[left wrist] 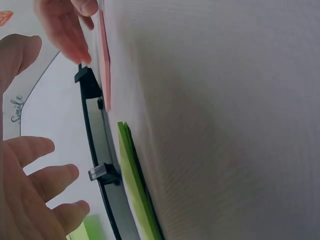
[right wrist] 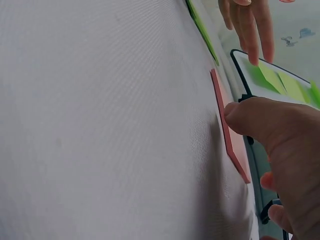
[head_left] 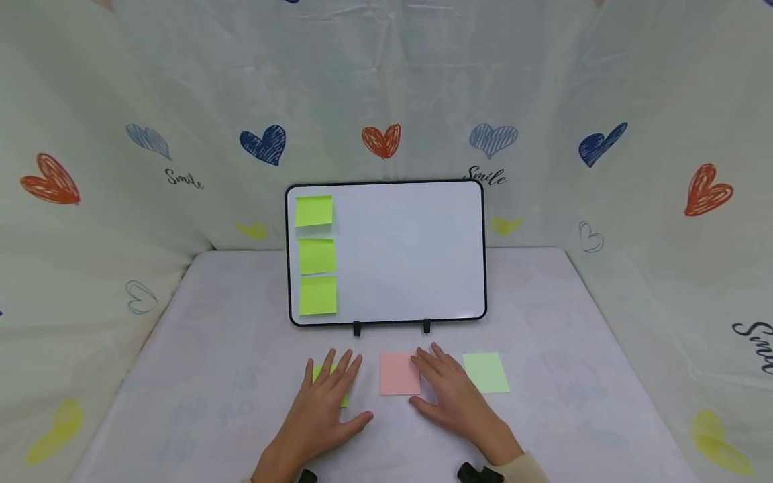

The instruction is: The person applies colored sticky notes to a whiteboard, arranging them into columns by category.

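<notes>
My left hand hovers with spread fingers over a yellow-green sticky note pad, most of which it covers in the head view. In the left wrist view nothing is between those fingers. My right hand reaches over the right edge of a pink sticky note pad, fingers extended. Its thumb overlaps the pink pad in the right wrist view. To the right of that hand lies a light green pad, flat on the table.
Behind the pads a black-framed whiteboard stands on two small black feet. Three yellow-green notes run down its left side: top, middle, bottom. A heart-patterned sheet hangs behind and beside the white table.
</notes>
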Motion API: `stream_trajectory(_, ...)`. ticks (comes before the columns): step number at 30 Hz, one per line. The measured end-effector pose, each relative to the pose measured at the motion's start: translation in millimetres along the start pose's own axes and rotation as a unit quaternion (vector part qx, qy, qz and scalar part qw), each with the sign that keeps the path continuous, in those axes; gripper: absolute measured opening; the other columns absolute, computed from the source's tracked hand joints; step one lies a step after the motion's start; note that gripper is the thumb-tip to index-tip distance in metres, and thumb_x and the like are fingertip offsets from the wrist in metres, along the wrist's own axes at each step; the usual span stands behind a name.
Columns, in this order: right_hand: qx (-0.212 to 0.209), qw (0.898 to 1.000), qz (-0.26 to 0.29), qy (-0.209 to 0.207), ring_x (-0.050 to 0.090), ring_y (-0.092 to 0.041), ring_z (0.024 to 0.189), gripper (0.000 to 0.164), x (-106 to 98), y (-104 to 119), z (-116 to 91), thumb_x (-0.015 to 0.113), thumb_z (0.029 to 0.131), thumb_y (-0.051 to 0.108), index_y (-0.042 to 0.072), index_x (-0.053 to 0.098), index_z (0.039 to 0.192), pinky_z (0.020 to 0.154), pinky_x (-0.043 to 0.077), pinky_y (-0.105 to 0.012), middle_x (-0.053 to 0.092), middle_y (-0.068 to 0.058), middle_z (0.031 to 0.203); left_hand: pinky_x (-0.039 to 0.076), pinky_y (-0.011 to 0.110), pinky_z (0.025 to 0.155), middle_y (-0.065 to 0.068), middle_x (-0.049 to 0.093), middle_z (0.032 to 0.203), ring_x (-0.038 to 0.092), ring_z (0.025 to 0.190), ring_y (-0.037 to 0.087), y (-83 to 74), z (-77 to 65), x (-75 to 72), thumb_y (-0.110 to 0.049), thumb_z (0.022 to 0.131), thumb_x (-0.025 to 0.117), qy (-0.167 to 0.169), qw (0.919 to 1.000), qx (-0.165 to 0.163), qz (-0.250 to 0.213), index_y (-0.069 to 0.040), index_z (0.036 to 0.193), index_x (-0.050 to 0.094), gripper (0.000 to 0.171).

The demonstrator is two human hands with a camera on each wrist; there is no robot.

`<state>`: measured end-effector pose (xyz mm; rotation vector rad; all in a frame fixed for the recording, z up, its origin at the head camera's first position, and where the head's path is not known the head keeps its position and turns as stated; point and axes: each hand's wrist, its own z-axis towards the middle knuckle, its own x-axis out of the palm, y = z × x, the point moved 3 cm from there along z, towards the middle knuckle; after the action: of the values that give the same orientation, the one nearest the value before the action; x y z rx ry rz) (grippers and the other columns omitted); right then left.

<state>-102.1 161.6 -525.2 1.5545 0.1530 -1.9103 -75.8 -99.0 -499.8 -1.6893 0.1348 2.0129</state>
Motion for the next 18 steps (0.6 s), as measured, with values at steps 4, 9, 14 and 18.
stream_trajectory(4,-0.021,1.0,-0.002,0.005,0.052,-0.04,0.14,0.064,-0.1,2.2,3.4,0.085,0.083,0.04,0.012,0.065,0.137,0.108,0.049,-0.055,0.061,-0.01,0.146,0.031,0.07,0.116,0.004,0.051,0.157,0.044,0.148,0.036,1.9,0.8,-4.6,-0.066,0.085,0.072,0.023,0.9997,0.008,0.005,-0.021,0.155,0.049,0.086)
stream_trajectory(9,-0.011,0.999,-0.003,0.036,0.058,-0.037,0.134,0.05,-1.7,4.4,8.0,0.081,0.088,0.037,0.012,0.07,0.13,0.108,0.049,-0.054,0.063,-0.011,0.143,0.033,0.069,0.115,0.004,0.055,0.154,0.047,0.146,0.035,3.0,1.5,-11.4,-0.061,0.087,0.073,0.048,0.9985,0.024,0.012,-0.023,0.148,0.058,0.074)
stream_trajectory(14,-0.004,0.999,-0.005,0.049,0.059,-0.038,0.132,0.038,-6.0,4.5,12.2,0.078,0.091,0.031,0.011,0.073,0.123,0.107,0.05,-0.055,0.064,-0.013,0.141,0.033,0.07,0.115,0.003,0.057,0.153,0.047,0.145,0.036,4.0,3.0,-13.8,-0.058,0.089,0.073,0.05,0.9978,0.043,0.005,-0.023,0.144,0.061,0.066)
stream_trajectory(18,-0.017,0.998,-0.002,0.055,0.06,-0.039,0.131,0.027,-5.5,7.4,13.5,0.072,0.096,0.024,0.011,0.074,0.119,0.105,0.051,-0.055,0.065,-0.015,0.14,0.037,0.07,0.112,0.003,0.062,0.147,0.051,0.142,0.036,5.7,2.2,-13.6,-0.052,0.09,0.074,0.052,0.9967,0.062,-0.006,-0.022,0.14,0.065,0.059)
